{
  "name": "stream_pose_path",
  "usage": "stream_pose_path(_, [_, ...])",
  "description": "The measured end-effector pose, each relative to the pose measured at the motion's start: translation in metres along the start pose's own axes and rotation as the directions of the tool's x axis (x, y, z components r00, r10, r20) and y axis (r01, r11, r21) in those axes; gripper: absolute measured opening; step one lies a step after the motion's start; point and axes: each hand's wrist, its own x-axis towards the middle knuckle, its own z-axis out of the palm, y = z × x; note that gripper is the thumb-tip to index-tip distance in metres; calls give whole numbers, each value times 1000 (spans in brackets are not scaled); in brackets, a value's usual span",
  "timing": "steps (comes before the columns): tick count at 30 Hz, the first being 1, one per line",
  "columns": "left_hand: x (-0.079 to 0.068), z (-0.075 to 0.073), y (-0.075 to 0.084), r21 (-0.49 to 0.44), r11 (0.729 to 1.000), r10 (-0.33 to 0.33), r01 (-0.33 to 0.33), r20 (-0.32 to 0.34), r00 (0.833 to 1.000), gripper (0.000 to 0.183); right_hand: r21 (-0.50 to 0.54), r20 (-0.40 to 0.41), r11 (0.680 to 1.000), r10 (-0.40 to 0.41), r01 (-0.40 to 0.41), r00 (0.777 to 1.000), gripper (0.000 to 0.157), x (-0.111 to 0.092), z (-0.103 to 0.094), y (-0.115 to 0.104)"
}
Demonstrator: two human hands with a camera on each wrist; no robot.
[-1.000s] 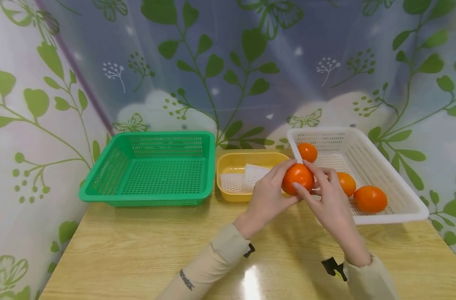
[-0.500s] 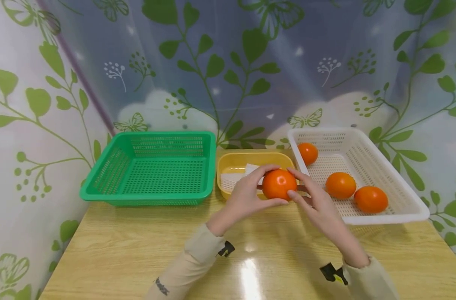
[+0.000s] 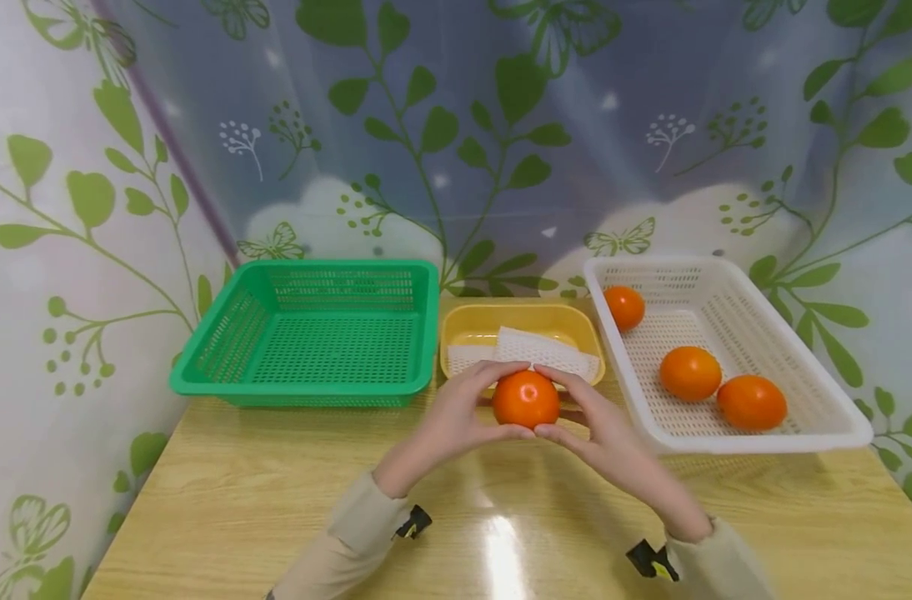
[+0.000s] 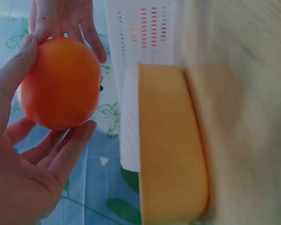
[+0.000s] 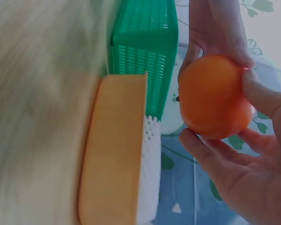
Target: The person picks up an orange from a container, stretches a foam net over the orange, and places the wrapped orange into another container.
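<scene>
Orange and round, one fruit (image 3: 527, 402) is gripped between the left hand (image 3: 450, 419) and the right hand (image 3: 609, 429), at the near side of the yellow tray (image 3: 468, 323). Left of this tray stands a green basket (image 3: 324, 387); right of it, a white basket (image 3: 771, 443) holds three similar fruits (image 3: 691, 373).

In your head view, a printed backdrop (image 3: 651, 67) filled the top: grey-blue center, paler left and right sides. You had green leafy stems (image 3: 439, 129) and butterflies (image 3: 619, 239) on it, plus a purplish stripe (image 3: 193, 182) slanting down at upper left. Light wood-grain table (image 3: 261, 500) along the bottom; bright glare streak (image 3: 503, 558) at your bottom center.
</scene>
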Motion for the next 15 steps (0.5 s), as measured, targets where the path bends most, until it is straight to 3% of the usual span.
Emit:
stream_pose_path(9, [-20, 4, -14, -2, 999, -38, 38, 90, 995, 81, -3, 74, 1000, 31, -31, 997, 71, -4, 21, 8])
stream_pose_path(15, [-30, 9, -19, 102, 990, -107, 96, 111, 988, 84, -61, 124, 997, 63, -56, 990, 73, -4, 32, 13])
